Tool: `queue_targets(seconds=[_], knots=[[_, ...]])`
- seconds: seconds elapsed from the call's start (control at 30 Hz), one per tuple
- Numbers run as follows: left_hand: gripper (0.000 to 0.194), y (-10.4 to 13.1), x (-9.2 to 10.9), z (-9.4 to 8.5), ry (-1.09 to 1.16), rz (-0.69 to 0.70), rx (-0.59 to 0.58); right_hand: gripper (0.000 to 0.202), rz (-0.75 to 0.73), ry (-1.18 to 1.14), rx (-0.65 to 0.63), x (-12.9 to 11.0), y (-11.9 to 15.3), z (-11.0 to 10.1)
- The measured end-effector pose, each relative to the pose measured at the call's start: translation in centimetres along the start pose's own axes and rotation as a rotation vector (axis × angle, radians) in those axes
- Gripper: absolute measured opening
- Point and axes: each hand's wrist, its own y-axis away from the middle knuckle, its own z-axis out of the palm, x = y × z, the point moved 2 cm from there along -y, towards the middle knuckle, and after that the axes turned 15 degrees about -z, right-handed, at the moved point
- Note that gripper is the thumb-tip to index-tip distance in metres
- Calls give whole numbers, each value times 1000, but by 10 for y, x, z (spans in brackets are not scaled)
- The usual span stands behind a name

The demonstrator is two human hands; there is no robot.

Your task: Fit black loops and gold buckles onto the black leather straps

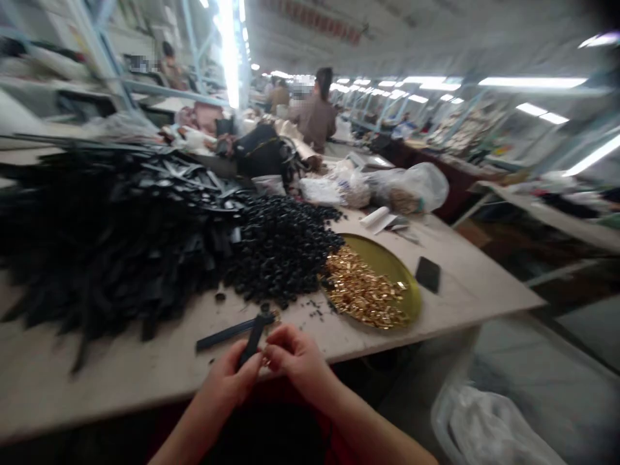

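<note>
Close to the table's front edge, my left hand (234,374) is closed on a black strap (254,339), its far end slanting up and away from me. My right hand (296,355) meets it from the right, thumb and fingers pinched at the strap's near end around a small gold metal piece (266,359), mostly covered by the fingers. Another black strip (223,334) lies flat on the table just beyond my left hand. A small dark ring (265,309) rests past the strap's tip.
A large heap of black straps (111,219) covers the table's left side, beside a pile of small black loops (281,248). Gold metal pieces (363,290) fill much of a yellow round tray (411,287). A dark flat rectangle (428,274) lies right of it. A person (317,113) is farther back.
</note>
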Motion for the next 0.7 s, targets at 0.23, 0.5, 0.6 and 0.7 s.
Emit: queue_targets(seconds=[0.23, 0.5, 0.6, 0.7], knots=[[26, -7, -5, -1, 68, -132, 76, 25, 378, -422, 76, 26, 9, 3], [18, 2, -18, 0, 302, -197, -200, 29, 434, -483, 102, 30, 24, 7], [17, 5, -23, -2, 282, -190, -183, 30, 453, -470, 34, 27, 29, 8], [17, 9, -27, -5, 162, -159, -130, 31, 413, -391, -100, 23, 32, 8]])
